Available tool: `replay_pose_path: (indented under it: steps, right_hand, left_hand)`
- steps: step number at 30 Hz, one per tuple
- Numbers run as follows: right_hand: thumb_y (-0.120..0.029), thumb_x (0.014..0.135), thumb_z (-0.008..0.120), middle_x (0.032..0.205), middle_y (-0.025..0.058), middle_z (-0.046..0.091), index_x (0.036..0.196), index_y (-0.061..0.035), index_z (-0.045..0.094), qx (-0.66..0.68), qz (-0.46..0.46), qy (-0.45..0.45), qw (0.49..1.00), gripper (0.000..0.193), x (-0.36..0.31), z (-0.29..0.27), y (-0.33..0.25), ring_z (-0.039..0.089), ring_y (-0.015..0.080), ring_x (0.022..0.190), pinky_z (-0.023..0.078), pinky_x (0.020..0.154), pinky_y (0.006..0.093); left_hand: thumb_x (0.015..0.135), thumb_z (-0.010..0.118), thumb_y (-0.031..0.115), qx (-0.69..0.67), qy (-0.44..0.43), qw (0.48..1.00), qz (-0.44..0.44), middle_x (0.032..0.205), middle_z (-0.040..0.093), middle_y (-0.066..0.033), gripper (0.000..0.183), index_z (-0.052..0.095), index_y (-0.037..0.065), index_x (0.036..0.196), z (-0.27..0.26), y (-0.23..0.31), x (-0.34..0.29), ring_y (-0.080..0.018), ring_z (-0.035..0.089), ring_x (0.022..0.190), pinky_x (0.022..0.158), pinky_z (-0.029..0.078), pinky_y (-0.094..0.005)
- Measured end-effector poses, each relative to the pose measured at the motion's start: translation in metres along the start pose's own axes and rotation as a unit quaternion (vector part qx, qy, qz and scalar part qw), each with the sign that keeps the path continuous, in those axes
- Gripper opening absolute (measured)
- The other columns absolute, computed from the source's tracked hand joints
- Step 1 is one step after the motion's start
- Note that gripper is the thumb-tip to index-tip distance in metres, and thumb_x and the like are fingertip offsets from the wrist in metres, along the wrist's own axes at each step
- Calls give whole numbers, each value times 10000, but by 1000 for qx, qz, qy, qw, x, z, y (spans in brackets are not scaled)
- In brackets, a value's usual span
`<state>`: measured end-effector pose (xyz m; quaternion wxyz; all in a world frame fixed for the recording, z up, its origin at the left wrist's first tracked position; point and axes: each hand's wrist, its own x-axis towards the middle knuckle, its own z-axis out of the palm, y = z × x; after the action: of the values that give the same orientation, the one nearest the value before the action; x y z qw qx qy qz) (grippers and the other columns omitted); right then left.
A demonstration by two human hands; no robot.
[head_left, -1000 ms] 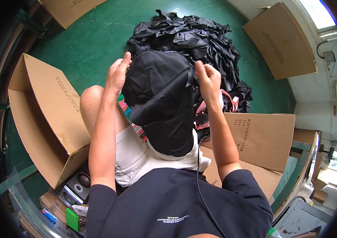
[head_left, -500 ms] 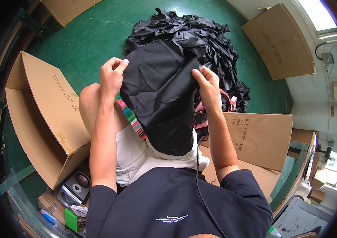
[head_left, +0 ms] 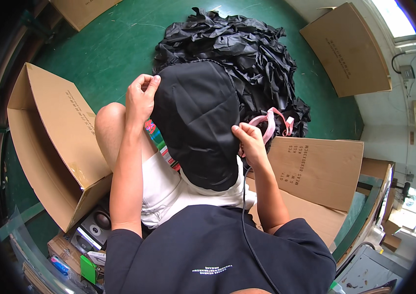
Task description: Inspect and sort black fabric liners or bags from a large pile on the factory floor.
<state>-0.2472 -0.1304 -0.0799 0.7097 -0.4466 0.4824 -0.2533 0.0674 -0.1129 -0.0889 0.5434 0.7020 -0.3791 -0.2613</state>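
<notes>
A black, rounded fabric piece (head_left: 195,112) with a stitched edge lies spread over my lap, its narrower end on my white shorts. My left hand (head_left: 140,98) pinches its upper left edge between thumb and fingers. Lower down on the opposite side, my right hand (head_left: 250,142) grips the right edge, thumb on top. Beyond the piece, a large heap of crumpled black fabric (head_left: 247,44) lies on the green floor. A pink strap (head_left: 269,126) loops out beside my right hand, partly over the heap.
An open cardboard box (head_left: 61,132) stands at my left, with a speaker (head_left: 95,225) near its lower end. Cardboard flaps (head_left: 311,169) spread at my right. Another carton (head_left: 347,51) leans by the far right wall. A black cable (head_left: 247,235) runs down over my shirt.
My right hand has moved down along the fabric's right edge, and the piece now lies flatter and smoother. More of the pink strap shows. My left hand keeps its hold, shifted slightly.
</notes>
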Motion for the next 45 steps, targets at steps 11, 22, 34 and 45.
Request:
replay_pose_path:
  steps: [11,22,34,45]
  right_hand:
    - [-210,976,641,552,-61,495,661,-110,492,-47,0,-26,999,362,1,-14,5,438,11,415,325,377,183]
    - [-60,793,740,980,95,544,1032,-23,557,-272,-405,254,835,304,21,24,-59,526,207,894,430,798,321]
    - [-142,759,742,1025,124,635,942,-50,641,-469,-457,109,748,228,61,117,-61,591,316,1026,422,965,412]
    - [-142,724,756,820,113,614,780,-53,610,-350,-441,99,821,180,76,124,-62,607,299,872,442,898,406]
  left_hand:
    - [969,653,241,24,28,999,-3,749,544,36,255,602,14,864,5,-4,-28,-63,457,706,638,388,-232]
    - [824,729,152,195,95,941,258,1376,496,-207,488,530,-6,1241,40,77,-56,-374,452,1301,1091,349,-454]
    - [848,674,350,376,-40,874,304,1507,398,-188,714,430,-3,1418,100,47,-71,-364,333,1425,1166,255,-459]
    - [866,687,365,315,-110,896,291,1541,360,-164,764,377,4,1464,84,45,-61,-318,319,1440,1176,235,-409]
